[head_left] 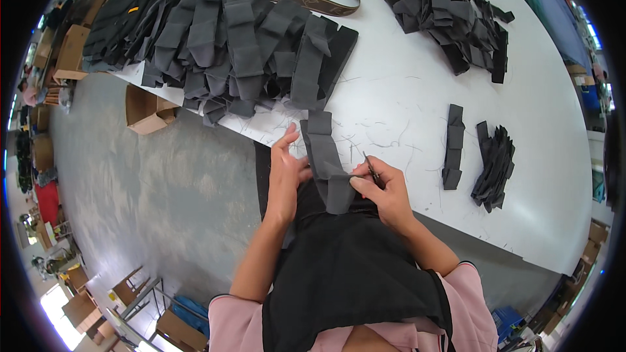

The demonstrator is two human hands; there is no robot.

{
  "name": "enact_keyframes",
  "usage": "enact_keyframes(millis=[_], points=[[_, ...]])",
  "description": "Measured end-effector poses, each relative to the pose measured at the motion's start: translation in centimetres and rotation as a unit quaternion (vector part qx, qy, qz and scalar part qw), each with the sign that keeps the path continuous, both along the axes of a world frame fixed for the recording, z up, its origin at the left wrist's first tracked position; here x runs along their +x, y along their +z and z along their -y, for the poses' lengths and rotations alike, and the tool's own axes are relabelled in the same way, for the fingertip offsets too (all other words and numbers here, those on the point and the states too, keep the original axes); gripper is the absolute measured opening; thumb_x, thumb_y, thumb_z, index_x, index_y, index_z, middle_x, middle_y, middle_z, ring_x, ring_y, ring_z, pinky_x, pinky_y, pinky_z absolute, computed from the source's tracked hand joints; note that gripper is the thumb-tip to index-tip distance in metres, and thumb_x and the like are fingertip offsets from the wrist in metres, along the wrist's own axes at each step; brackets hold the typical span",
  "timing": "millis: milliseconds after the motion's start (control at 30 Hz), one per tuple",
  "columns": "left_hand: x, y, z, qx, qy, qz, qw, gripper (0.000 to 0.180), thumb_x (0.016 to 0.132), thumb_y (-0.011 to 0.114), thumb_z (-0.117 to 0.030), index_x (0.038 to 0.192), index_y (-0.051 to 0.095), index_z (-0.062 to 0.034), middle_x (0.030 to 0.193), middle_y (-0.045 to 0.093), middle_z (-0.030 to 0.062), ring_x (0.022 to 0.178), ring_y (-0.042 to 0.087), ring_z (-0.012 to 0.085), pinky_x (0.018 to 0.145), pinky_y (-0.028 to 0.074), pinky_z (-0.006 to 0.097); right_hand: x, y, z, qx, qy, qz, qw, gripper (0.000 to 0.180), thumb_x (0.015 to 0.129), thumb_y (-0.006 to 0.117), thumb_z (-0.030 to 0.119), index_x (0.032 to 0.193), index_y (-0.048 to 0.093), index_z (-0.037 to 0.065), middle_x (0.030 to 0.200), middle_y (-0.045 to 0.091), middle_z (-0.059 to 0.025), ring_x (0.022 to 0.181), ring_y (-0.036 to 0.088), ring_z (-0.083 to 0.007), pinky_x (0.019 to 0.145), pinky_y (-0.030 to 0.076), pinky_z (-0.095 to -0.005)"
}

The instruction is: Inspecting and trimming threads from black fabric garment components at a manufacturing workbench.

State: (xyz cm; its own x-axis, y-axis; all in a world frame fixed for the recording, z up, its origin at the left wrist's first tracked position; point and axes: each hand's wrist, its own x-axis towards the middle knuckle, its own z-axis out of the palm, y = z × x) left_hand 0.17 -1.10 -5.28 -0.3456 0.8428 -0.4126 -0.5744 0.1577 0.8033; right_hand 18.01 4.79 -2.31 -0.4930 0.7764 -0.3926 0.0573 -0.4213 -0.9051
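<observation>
A dark grey fabric strip with folded sections hangs over the table's near edge, its lower end bent up in front of my body. My right hand pinches the strip's right edge between thumb and finger. Tucked in that same hand is a small dark tool that looks like thread snips; the fingers partly cover it. On the strip's left side is my left hand, fingers apart and slightly blurred. Its thumb side is close to the strip's edge; whether they touch is unclear.
Piles of similar dark fabric pieces lie at the far left and far right of the white table. A single strip and a small stack lie at right. Loose threads dot the tabletop. An open cardboard box stands beyond the table's left edge.
</observation>
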Motion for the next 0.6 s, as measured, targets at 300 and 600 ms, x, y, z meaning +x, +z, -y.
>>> enact_keyframes(millis=[300,600], points=[[0.4,3.4,0.8,-0.014,-0.184,-0.176,0.967,0.018,0.079,0.066,-0.011,0.094,0.060,-0.0021,0.106,0.059,0.0024,0.083,0.052,0.0074,0.070,0.041,0.021,-1.7,0.8,-1.3,-0.043,0.053,-0.010,0.998,0.008,0.080,0.063,0.007,0.079,0.059,0.000,0.069,0.051,0.0047,0.064,0.040,-0.0025,0.058,0.031,-0.0195],[1.4,2.3,1.3,-0.107,-0.093,-0.162,0.977,0.014,0.083,0.062,-0.011,0.089,0.059,0.0014,0.076,0.057,-0.0005,0.070,0.048,0.0043,0.065,0.040,0.020,-0.6,1.2,0.0,0.290,-0.043,0.116,0.949,0.017,0.075,0.065,0.001,0.092,0.060,0.002,0.079,0.055,-0.0036,0.063,0.050,-0.0126,0.060,0.041,-0.0248]])
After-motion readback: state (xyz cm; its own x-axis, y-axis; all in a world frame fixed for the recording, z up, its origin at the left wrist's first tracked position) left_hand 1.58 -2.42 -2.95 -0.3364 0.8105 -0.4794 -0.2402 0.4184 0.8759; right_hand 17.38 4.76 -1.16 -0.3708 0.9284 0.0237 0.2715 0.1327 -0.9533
